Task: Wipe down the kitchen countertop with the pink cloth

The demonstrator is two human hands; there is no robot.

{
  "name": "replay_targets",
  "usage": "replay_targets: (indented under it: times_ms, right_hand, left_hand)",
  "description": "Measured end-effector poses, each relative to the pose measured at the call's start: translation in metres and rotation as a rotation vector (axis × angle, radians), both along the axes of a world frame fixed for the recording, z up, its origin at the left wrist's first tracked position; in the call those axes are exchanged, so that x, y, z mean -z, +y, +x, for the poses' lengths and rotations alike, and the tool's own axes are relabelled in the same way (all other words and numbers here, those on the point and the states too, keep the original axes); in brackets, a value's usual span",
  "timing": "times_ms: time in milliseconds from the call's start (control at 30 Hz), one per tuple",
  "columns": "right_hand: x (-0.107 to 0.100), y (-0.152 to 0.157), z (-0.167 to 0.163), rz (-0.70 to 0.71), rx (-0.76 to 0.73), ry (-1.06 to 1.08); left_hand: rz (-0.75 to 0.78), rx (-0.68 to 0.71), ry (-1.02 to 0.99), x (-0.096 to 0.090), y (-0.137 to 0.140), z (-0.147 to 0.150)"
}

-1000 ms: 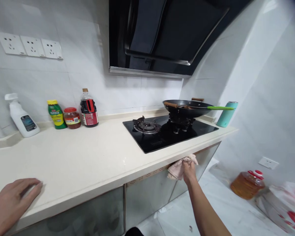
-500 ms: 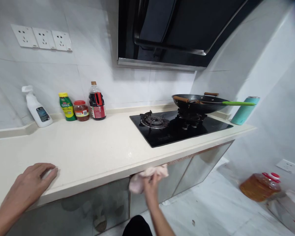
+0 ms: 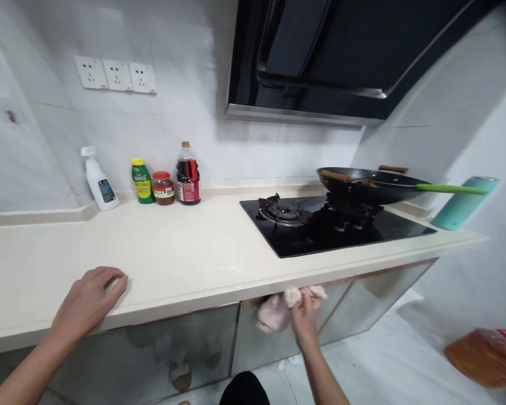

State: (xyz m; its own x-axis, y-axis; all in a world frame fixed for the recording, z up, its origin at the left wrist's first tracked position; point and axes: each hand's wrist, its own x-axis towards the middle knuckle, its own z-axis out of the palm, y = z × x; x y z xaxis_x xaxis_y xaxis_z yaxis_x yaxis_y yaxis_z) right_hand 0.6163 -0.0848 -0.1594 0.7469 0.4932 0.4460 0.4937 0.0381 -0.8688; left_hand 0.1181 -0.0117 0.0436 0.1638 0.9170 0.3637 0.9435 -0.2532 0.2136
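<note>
My left hand (image 3: 90, 298) rests on the front edge of the pale countertop (image 3: 168, 253), palm down, with the thumb apart from loosely bent fingers and nothing visible in it. Below the counter's front edge, my right hand (image 3: 307, 316) grips a pale pink cloth (image 3: 274, 314). The cloth is bunched and hangs to the left of the fingers, against the upper part of a grey cabinet door (image 3: 257, 343). Directly above this hand lies the black gas hob (image 3: 293, 242). A wok (image 3: 373, 188) with wooden handles stands on its right burner.
A spray bottle (image 3: 101, 183), a green bottle (image 3: 142, 183), a red-lidded jar (image 3: 163, 190) and a dark sauce bottle (image 3: 188, 180) line the back wall. A green handle (image 3: 447, 189) juts from the wok past a turquoise tumbler (image 3: 464, 205). An oil jug (image 3: 484, 357) sits on the floor.
My right hand has slid rightward along the cabinet top with the cloth. My left hand stays on the counter edge. The view has turned left, so everything appears farther right.
</note>
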Motion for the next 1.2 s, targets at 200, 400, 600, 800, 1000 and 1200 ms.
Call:
replay_targets:
  times_ms: [200, 400, 600, 800, 1000, 1200]
  right_hand:
    - [-0.018, 0.002, 0.045, -0.062, 0.172, 0.121]
    - [-0.003, 0.007, -0.08, -0.052, 0.072, 0.13]
    - [0.01, -0.004, -0.222, 0.027, -0.044, 0.103]
    - [0.007, -0.014, -0.301, 0.057, -0.434, -0.262]
    - [0.007, -0.01, -0.245, 0.068, -0.326, -0.196]
    - [0.006, -0.014, -0.181, 0.031, -0.127, -0.095]
  left_hand:
    - [0.03, -0.007, 0.016, -0.002, -0.005, 0.006]
    - [0.081, -0.022, 0.028, 0.005, -0.005, 0.006]
    - [0.115, -0.012, -0.008, 0.008, -0.006, 0.006]
    - [0.13, -0.014, -0.047, 0.008, -0.008, 0.005]
    - [0.143, -0.005, -0.074, 0.011, -0.009, 0.003]
    - [0.173, -0.028, -0.036, 0.011, -0.015, 0.011]
